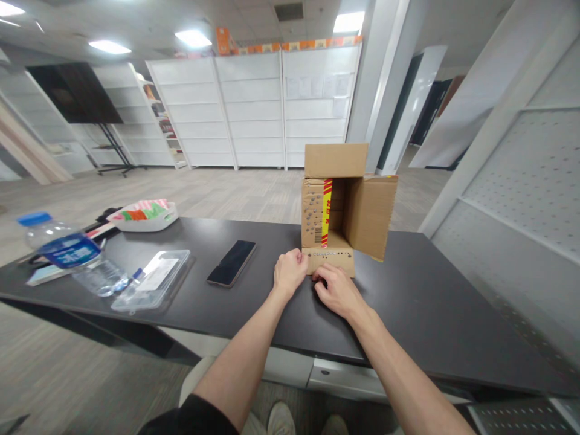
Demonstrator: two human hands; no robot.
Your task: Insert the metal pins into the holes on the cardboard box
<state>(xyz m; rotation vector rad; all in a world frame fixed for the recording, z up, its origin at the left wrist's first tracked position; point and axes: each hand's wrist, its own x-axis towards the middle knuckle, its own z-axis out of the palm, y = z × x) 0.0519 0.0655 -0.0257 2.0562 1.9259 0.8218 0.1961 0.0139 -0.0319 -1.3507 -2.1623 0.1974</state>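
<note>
Phone (231, 263), clear case (177, 284) and bottle (75, 251) sit left of the open cardboard box (348, 208) on the table (417, 314); the far-left basket (149, 225) holds colourful material (142, 209). Left hand (290, 273) and right hand (338, 289) curl their fingers at the box's near flap (333, 260); whether gripping, I cannot tell.

Open-fronted cardboard box (342, 211) on a dark tabletop (408, 314), with raised upper flap (336, 161) and outswung right flap (374, 211); left hand (290, 272) curled at the left end of the dotted lower flap (328, 256); right hand (336, 287) curled at its near edge, both of unclear grip; farther left, 1 phone (232, 264), 1 clear plastic case (156, 278), 1 blue-capped bottle (67, 251) and 1 white basket (149, 225); behind, tall white shelving (249, 109)
</note>
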